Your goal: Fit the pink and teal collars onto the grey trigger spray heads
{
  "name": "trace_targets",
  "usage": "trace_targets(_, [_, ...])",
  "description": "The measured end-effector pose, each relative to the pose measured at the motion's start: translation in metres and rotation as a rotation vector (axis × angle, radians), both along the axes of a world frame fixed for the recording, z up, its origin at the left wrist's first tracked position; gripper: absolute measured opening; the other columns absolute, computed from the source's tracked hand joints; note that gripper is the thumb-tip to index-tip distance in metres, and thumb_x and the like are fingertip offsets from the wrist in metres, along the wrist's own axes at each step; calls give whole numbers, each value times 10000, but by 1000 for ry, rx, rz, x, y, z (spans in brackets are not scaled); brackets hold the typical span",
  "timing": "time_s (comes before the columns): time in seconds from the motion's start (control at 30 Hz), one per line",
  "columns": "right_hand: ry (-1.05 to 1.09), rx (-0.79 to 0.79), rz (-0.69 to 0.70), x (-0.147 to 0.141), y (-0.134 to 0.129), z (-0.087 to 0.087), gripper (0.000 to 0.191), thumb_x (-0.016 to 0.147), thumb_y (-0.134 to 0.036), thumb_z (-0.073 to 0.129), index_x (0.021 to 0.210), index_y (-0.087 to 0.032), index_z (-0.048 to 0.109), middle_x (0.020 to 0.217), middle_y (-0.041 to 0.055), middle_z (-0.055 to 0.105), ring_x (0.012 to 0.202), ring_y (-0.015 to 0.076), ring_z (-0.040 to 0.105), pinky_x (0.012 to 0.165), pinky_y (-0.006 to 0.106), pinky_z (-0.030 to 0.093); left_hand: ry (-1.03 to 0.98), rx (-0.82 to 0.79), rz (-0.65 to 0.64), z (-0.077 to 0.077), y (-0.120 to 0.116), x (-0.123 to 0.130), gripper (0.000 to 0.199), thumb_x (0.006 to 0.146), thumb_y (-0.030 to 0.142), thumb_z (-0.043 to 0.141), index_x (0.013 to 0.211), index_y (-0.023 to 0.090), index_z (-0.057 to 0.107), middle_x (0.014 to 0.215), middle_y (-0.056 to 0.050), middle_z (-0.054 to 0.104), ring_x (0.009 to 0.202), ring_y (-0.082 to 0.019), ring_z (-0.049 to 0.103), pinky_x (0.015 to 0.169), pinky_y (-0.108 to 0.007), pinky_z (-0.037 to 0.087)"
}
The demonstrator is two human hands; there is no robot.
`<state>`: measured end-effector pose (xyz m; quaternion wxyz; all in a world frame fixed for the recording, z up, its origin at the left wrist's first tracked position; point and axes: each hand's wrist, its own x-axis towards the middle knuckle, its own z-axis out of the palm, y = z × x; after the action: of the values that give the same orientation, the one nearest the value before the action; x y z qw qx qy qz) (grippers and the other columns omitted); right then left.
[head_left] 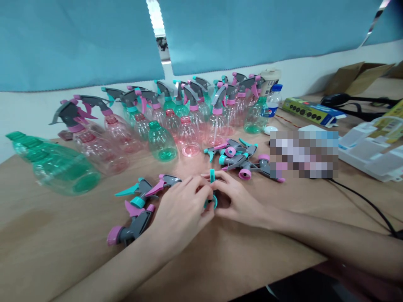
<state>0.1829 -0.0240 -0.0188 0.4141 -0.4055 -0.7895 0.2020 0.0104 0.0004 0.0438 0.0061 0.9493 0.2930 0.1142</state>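
Observation:
Both hands meet over the table around a teal spray trigger head (212, 175), whose collar opening faces me and whose body is mostly hidden by fingers. My left hand (185, 205) is closed on it from the left, thumb and fingertips at the collar. From the other side my right hand (234, 197) curls its fingers round the same part. Beside my left hand lie loose spray heads, one with a pink collar (134, 226) and one with a teal collar (140, 195). Beyond my right hand sits a pile of grey, pink and teal spray heads (239, 161).
Clear pink bottles (189, 136) and green bottles (162, 142) stand behind, many topped with spray heads. Green bottles (63, 167) are at far left. To the right are a Pepsi bottle (273, 107), a yellow-blue box (311, 111), a plastic organizer (371, 147) and a black cable (365, 199).

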Motion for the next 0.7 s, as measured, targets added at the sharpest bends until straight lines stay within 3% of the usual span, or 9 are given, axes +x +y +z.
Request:
trace_targets(0.2, [9, -37, -3, 0, 1, 0, 387, 736, -197, 689, 1100, -219, 559, 1239, 93, 477, 1189, 254, 455, 980, 425, 415, -166, -191, -73, -10, 4, -8, 118, 889, 170, 480, 857, 200, 590, 1035, -48, 530, 873, -162, 552, 701, -290, 491])
trace_targets(0.37, [9, -20, -4, -1, 0, 3, 226, 785, -279, 672, 982, -213, 583, 1201, 84, 496, 1158, 240, 482, 973, 421, 414, -222, -30, -66, -18, 4, -25, 87, 893, 217, 506, 931, 188, 578, 980, -59, 515, 872, -183, 527, 762, -347, 473])
trace_targets(0.47, [-4, -10, 6, -1, -1, 3, 248, 789, -290, 670, 1010, -215, 584, 1211, 90, 492, 1158, 246, 478, 961, 436, 418, -230, -32, -95, -22, -3, -28, 92, 870, 230, 537, 937, 181, 579, 961, -62, 505, 841, -179, 516, 729, -333, 480])
trace_targets(0.57, [-5, -9, 4, 0, -1, 1, 301, 782, -265, 676, 1063, -219, 577, 1239, 96, 481, 1181, 249, 459, 970, 443, 408, -262, -62, -117, -25, -7, -29, 175, 861, 248, 553, 1028, 207, 577, 1070, -79, 474, 950, -200, 507, 773, -335, 493])
trace_targets(0.7, [8, 1, 26, 0, 0, 2, 275, 789, -258, 665, 1048, -217, 581, 1223, 90, 483, 1167, 237, 470, 975, 428, 408, -261, 4, -40, -25, -8, -29, 218, 842, 265, 572, 1056, 223, 576, 1052, -78, 468, 931, -209, 497, 746, -342, 491])
